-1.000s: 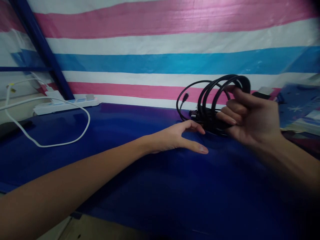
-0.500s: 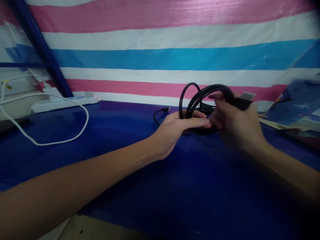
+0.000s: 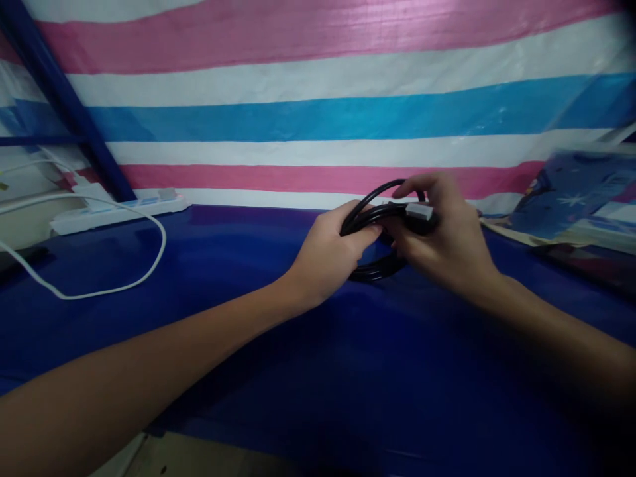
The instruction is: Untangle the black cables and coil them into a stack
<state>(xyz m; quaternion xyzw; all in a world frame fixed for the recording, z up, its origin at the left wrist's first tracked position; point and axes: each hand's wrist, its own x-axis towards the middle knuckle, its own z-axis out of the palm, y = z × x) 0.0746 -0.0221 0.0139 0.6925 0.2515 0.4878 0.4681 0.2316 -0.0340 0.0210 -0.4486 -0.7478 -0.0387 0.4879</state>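
A coiled black cable [image 3: 373, 215] is held between my two hands, just above the dark blue tabletop [image 3: 278, 371]. My left hand [image 3: 330, 252] is closed around the left side of the loops, its thumb lying across them. On the right side, my right hand [image 3: 442, 232] grips the coil by thumb and fingers, with its index finger arched over the top. A pale connector end [image 3: 419, 211] of the cable shows beside the right fingers. The lower loops hang beneath the hands. Some fingertips are hidden behind the coil.
At the back left lies a white power strip [image 3: 119, 211] with a plugged-in white adapter. A white cable [image 3: 149, 271] loops over the table's left side. To the right are a dark flat object [image 3: 586, 265] and a blue snowflake-printed item [image 3: 561, 192]. A striped sheet [image 3: 298, 119] hangs behind.
My right hand has moved left and closer to my left hand, drawing the loops into a flatter coil. The connector end came along with it. The view has shifted slightly.
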